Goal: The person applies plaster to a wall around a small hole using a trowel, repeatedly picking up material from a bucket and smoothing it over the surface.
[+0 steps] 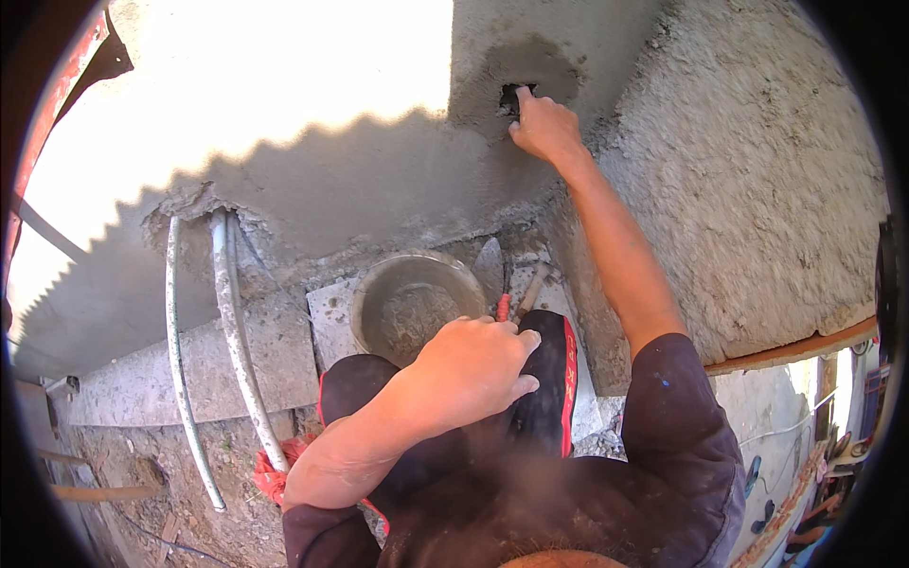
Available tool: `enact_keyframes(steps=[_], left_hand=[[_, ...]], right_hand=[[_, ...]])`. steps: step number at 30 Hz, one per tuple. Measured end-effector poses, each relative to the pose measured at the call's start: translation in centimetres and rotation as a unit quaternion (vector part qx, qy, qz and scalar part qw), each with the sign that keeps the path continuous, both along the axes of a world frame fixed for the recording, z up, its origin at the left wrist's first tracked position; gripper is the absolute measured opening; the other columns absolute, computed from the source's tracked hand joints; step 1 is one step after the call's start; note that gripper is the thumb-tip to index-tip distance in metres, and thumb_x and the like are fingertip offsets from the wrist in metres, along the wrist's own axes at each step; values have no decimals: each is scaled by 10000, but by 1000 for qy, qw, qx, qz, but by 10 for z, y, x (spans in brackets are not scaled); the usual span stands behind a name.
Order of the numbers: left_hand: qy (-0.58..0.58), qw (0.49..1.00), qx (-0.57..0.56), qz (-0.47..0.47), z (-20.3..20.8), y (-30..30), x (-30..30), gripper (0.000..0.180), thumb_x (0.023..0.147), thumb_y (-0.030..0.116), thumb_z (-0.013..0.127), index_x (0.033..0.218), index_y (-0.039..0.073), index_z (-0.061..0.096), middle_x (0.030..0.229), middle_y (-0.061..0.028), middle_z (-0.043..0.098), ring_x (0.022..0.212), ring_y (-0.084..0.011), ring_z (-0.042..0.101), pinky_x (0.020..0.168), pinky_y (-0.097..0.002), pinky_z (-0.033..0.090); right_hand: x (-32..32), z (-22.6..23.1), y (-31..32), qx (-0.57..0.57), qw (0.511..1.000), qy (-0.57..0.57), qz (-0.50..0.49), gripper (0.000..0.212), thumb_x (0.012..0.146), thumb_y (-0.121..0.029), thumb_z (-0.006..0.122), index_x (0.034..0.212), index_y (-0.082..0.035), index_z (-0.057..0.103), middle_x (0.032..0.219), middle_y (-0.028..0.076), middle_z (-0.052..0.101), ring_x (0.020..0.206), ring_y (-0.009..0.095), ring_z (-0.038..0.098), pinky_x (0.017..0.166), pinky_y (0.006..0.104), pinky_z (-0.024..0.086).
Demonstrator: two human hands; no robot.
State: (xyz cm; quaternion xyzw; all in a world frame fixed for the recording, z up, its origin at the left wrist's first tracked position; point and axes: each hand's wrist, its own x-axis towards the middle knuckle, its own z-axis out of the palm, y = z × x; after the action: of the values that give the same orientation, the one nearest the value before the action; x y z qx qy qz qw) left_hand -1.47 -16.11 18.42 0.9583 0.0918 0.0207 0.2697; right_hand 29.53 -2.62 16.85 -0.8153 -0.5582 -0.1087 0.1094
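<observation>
At the wall, my right hand reaches up to a small dark hole, which has damp grey mortar around it. Its index finger points into the opening and the thumb sits apart at the lower edge; I see nothing held. My left hand hovers or rests by my knee, loosely curled, thumb and index finger apart, with nothing visible in it. Beyond it stands a round bucket with grey mortar inside. Right of the bucket lie a grey trowel blade, a red-handled tool and a wooden-handled tool.
Pale pipes come out of a broken opening in the plastered wall on the left. A red plastic bag lies by their lower end. On the right rises a rough mortar slope with a wooden board along its edge.
</observation>
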Motion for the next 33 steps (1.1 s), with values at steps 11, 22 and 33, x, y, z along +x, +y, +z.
enact_keyframes(steps=[11, 22, 33], left_hand=[[9, 1000, -6, -21, -3, 0, 14, 435, 864, 291, 741, 1174, -4, 663, 938, -188, 702, 893, -400, 686, 806, -484, 542], [15, 1000, -13, -19, 4, -2, 13, 472, 872, 304, 731, 1242, 20, 658, 979, -189, 703, 918, -403, 683, 813, -488, 543], [8, 1000, -7, -5, 2, -2, 15, 486, 873, 313, 727, 1247, 13, 652, 1041, -196, 708, 973, -405, 678, 840, -489, 545]], right_hand=[[12, -4, 4, 13, 1000, -15, 14, 405, 875, -128, 629, 1273, -63, 602, 1055, 184, 732, 1014, 384, 708, 858, 506, 566], [-12, -23, -68, 72, 969, 235, -31, 531, 878, -390, 734, 1342, -156, 625, 1118, 212, 728, 1110, 398, 671, 940, 492, 534], [-6, -22, 3, 133, 957, 258, 16, 700, 841, -337, 750, 1409, -17, 494, 1135, 246, 707, 1141, 396, 663, 962, 483, 528]])
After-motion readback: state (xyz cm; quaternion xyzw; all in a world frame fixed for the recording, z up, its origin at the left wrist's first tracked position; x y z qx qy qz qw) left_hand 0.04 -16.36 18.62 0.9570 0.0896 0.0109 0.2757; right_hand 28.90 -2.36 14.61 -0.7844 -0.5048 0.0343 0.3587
